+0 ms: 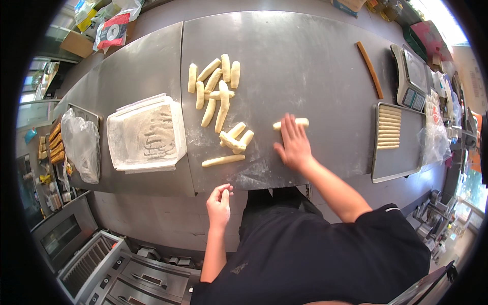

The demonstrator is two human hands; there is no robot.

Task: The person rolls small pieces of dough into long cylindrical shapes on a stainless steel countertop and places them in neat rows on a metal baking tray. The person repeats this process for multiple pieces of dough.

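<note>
My right hand [296, 146] lies flat across a short dough roll [302, 122] on the steel table. The fingers are stretched over its middle, and both dough ends show beside them. My left hand [220, 204] hovers at the table's front edge with its fingers curled in and nothing visible in them. A longer, thinner dough strip [223, 161] rests on the table just beyond it. Behind that strip is a small stack of dough pieces [233, 142]. Farther back, several more dough rolls [213, 89] lie in a loose, partly overlapping heap.
To the left stands a white plastic tub [131, 133] dusted with flour. A wooden rolling pin [370, 70] and a digital scale [413, 82] are at the right. A metal tray [400, 164] there holds a row of dough strips [389, 127]. Plastic bags [81, 146] cover another tray at far left.
</note>
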